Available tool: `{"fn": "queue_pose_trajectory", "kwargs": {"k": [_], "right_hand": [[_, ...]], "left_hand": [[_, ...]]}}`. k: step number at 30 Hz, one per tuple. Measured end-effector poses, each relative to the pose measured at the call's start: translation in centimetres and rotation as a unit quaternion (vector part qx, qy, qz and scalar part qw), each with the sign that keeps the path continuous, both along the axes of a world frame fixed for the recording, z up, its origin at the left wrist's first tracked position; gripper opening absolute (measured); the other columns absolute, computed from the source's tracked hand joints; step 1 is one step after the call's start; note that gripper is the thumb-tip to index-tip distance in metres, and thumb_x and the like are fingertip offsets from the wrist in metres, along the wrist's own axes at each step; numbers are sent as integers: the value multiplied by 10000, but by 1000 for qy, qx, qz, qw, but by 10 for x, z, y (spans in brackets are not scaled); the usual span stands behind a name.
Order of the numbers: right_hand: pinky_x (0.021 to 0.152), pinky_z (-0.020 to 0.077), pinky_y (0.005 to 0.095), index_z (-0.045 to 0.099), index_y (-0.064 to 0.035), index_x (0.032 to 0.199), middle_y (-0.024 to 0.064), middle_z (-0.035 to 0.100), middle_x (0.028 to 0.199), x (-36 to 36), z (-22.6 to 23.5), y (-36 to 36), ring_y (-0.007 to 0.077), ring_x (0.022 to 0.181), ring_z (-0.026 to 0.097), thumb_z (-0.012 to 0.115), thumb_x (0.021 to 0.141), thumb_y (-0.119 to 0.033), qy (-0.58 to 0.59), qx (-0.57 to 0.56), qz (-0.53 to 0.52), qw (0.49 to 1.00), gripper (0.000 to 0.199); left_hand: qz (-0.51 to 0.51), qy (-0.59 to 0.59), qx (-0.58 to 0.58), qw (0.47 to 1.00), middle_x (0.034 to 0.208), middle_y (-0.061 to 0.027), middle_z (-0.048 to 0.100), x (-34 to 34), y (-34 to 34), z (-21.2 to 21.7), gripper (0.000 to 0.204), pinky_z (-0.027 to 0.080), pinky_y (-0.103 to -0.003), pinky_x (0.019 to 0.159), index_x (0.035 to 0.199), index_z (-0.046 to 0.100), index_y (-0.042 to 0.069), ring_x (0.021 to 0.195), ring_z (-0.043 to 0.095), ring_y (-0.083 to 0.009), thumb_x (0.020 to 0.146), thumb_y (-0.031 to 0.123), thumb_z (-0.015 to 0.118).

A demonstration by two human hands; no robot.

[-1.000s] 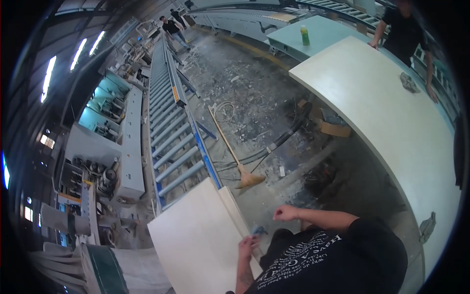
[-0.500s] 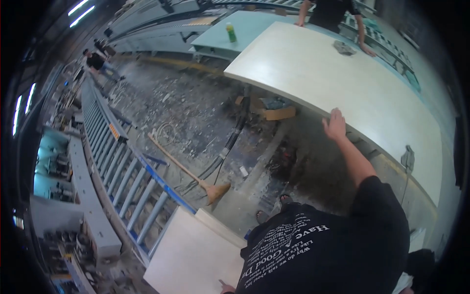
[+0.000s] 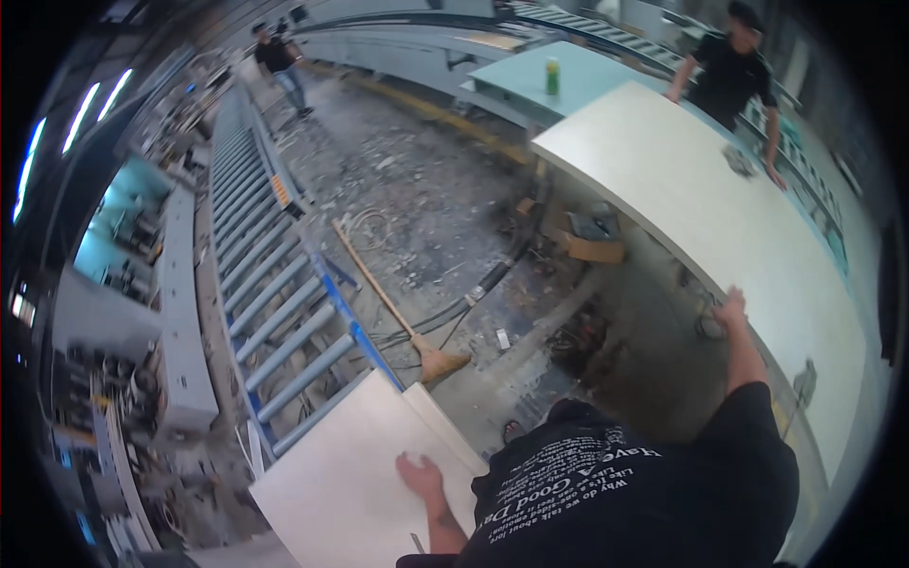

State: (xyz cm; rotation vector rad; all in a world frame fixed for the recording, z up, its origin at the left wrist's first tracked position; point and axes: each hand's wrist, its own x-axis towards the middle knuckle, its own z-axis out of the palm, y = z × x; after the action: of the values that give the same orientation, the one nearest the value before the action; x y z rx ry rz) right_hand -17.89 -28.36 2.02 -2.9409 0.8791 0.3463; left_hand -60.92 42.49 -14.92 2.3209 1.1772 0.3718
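Note:
My right hand (image 3: 729,309) rests on the near edge of a large pale panel (image 3: 701,185), fingers stretched out over its rim. The panel lies on a table to the right. At the lower left, my left hand (image 3: 422,476) is over a stack of smaller pale boards (image 3: 331,464); it looks open, with nothing visible in it, and I cannot tell whether it touches the top board. A small thin dark object (image 3: 417,542) shows beside my left forearm, too small to name. A grey tool with a cord (image 3: 805,379) sits on the panel right of my right hand.
A roller conveyor (image 3: 284,331) runs along the left. A broom (image 3: 440,362), cables (image 3: 492,277) and a cardboard box (image 3: 595,248) lie on the littered floor. Across the panel stands a co-worker (image 3: 734,76); another person (image 3: 279,66) is far back. A bottle (image 3: 552,76) stands on a green table.
My view has swung, shifting the scene rightward. My left hand has come up from the lower edge over the stacked boards. My right hand stays at the panel's edge.

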Motion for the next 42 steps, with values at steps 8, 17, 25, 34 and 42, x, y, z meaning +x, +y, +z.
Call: {"fn": "queue_pose_trajectory", "kwargs": {"k": [8,17,25,34,42], "right_hand": [[1160,418,475,292,84,1539,315,414,1541,50,34,-23,421,1429,439,819,673,-701,47,30,-79,995,1281],[1039,516,477,543,122,1318,293,639,1315,61,60,-33,396,1240,632,814,575,-819,53,40,-49,997,1230],[1100,461,502,432,119,1416,279,581,1400,61,84,-18,415,1325,545,851,536,-789,58,44,-72,995,1332],[1180,361,549,234,145,1539,326,472,1494,64,73,-24,455,1437,414,895,509,-743,67,41,-67,995,1513],[1216,290,577,165,122,1572,350,406,1536,63,70,-29,484,1494,307,897,511,-745,63,51,-75,994,1554]], "left_hand": [[9,303,-107,947,1540,-354,400,70,-38,29,1124,253,-581,1216,1607,238,-13,1482,250,-573,833,691,649],[-35,360,-188,913,1398,-358,556,124,-16,38,1252,240,-591,1213,1631,146,4,1343,486,-550,798,832,578],[20,261,-129,956,1327,-363,601,114,-31,50,1078,387,-513,1155,1544,323,-94,1266,578,-496,851,664,647],[70,239,-29,968,1095,-382,614,36,-22,17,573,500,-536,957,1138,620,-180,1058,612,-515,850,315,652],[153,188,-107,964,1226,-377,567,47,-29,19,588,489,-523,992,1233,543,-155,1144,586,-497,846,272,661]]}}
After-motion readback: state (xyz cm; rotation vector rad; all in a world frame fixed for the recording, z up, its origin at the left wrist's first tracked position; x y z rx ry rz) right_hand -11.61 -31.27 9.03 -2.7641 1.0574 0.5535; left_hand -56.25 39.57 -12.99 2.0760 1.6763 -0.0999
